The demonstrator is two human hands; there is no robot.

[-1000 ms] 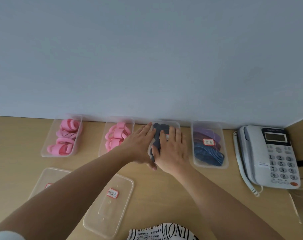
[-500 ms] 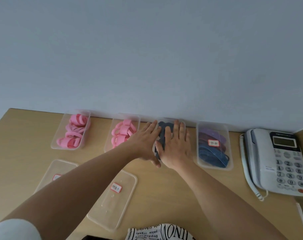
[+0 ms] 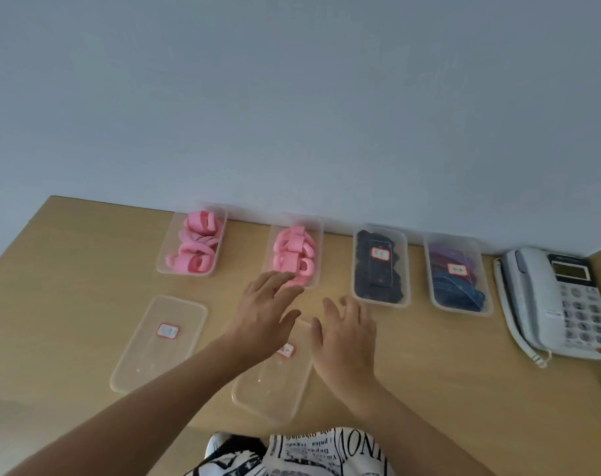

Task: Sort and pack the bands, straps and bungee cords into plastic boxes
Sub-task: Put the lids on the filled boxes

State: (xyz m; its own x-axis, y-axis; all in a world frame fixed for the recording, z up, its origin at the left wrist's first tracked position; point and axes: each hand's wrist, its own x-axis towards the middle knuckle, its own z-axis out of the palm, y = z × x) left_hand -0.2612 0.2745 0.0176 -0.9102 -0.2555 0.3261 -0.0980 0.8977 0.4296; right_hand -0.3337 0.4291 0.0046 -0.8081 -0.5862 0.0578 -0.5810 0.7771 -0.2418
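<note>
Hovering over the light wooden table, both hands are spread flat with fingers loose and hold nothing. The left hand reaches forward, its fingertips at the near edge of the second clear plastic box of pink bands; whether they touch it I cannot tell. The right hand sits just beside it, a little nearer to the person, fingers fanned out above bare wood.

Four clear plastic boxes stand in a row along the pale blue wall. The leftmost box of pink bands is uncovered, as is the second one. Next comes the lidded box of dark navy straps, a red-bordered label on its lid, and then the lidded box of purple and blue straps, labelled the same way.

Closer in, two loose lids lie flat on the table: the left clear plastic lid with its small red-bordered label, and the second clear plastic lid, partly covered by the left forearm and wrist.

At the far right sits a white desk telephone with a coiled cord. Along the bottom edge, black-and-white printed clothing shows.
</note>
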